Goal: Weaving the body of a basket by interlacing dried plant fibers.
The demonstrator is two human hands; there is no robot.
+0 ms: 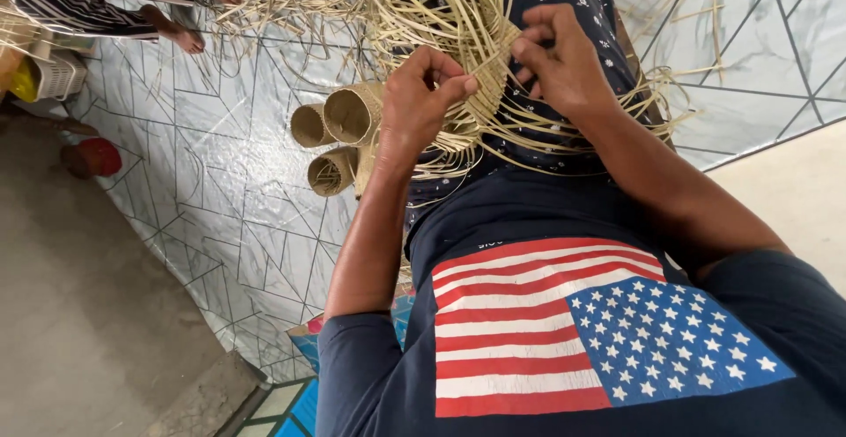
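A half-woven basket of pale bamboo strips (458, 23) rests over my lap, loose strip ends fanning out all around it. My left hand (423, 98) pinches the woven edge from the near side, fingers curled on a strip. On the far side of that edge my right hand (560, 62) grips other strips between thumb and fingers. Both hands meet at the same woven band. My dark patterned trousers and flag-printed shirt fill the lower right.
Three small finished woven tubes (339, 133) lie on the patterned floor mat (220, 181) left of my lap. Another person's bare feet (189, 36) rest at the top left amid scattered strips. A white basket (55, 74) and a red object (95, 157) sit at the left edge.
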